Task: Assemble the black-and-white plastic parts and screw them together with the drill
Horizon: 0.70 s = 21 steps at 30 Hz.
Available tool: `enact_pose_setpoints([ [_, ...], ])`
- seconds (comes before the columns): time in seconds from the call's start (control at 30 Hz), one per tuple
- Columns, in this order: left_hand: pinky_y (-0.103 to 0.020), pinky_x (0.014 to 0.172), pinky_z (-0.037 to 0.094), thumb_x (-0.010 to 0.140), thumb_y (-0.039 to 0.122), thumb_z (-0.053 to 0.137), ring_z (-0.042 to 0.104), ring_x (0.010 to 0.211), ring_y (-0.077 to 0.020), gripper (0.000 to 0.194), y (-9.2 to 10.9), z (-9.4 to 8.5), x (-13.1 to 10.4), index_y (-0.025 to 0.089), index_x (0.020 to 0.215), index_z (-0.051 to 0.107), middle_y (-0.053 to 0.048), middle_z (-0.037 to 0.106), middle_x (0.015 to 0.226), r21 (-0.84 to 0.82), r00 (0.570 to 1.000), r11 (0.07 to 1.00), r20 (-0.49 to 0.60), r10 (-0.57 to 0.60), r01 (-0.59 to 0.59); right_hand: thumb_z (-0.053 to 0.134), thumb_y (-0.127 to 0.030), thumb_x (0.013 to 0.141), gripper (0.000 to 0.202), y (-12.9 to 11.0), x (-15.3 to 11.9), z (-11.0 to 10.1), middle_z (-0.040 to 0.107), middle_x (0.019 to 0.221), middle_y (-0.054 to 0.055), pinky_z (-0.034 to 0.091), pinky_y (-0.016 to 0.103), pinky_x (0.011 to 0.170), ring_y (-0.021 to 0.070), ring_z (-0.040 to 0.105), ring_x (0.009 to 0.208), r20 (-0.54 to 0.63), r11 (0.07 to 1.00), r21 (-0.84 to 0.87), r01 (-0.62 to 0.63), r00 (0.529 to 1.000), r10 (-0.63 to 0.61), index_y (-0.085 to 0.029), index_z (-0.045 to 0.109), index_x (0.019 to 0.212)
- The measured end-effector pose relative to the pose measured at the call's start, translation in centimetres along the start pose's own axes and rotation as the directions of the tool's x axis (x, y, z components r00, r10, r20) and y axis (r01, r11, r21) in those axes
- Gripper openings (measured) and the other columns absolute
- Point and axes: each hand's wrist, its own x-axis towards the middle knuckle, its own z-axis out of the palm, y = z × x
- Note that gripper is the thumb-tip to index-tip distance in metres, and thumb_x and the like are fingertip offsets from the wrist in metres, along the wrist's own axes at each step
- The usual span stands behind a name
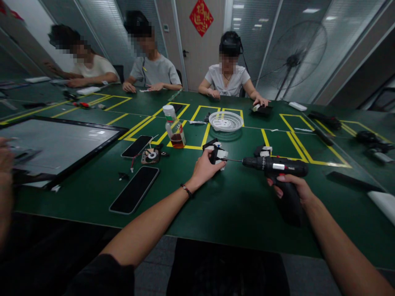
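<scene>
My right hand [298, 187] is wrapped round the grip of a black cordless drill [290, 167], held level above the table with its nose toward the left. From its chuck a long thin bit [235, 160] reaches to a small black-and-white part [221, 155]. That part is gripped by my left hand [204, 169], fingers closed about its left and near sides; the exact contact with the bit is too small to make out. Just behind the drill sits another small black-and-white part [264, 150].
Left of my hands are two phones [135, 190], a small speaker-like component [151, 156] with wires, and a bottle [177, 131]. A white plastic basket [226, 122] stands beyond. A large flat panel [64, 146] lies at left, near another person's hand [4, 185]. Several people sit across the green table.
</scene>
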Motion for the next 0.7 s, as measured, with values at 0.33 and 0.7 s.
enact_pose_setpoints([
  [0.33, -0.041, 0.093, 0.051, 0.073, 0.054, 0.076, 0.065, 0.110, -0.0281, 0.061, -0.25, -0.05, 0.11, 0.021, 0.121, 0.056, -0.011, 0.069, 0.119, -0.017, 1.000, 1.000, -0.004, 0.010, -0.010, 0.059, -0.032, 0.084, 0.025, -0.49, -0.31, 0.64, 0.059, 0.054, 0.004, 0.042, 0.025, 0.046, 0.0147, 0.051, 0.045, -0.030, 1.000, 0.002, 0.001, 1.000, -0.001, -0.011, 0.072, 0.088],
  [0.7, -0.042, 0.093, 0.051, 0.073, 0.054, 0.076, 0.065, 0.111, -0.0284, 0.060, -0.10, -0.05, 0.04, 0.021, 0.120, 0.057, -0.012, 0.068, 0.119, -0.023, 1.000, 1.000, 0.002, 0.005, -0.005, 0.064, -0.034, 0.080, 0.024, -0.37, -0.14, 0.53, 0.059, 0.052, 0.004, 0.044, 0.026, 0.045, 0.0150, 0.052, 0.045, -0.055, 1.000, 0.017, -0.021, 0.998, 0.022, -0.012, 0.072, 0.087],
])
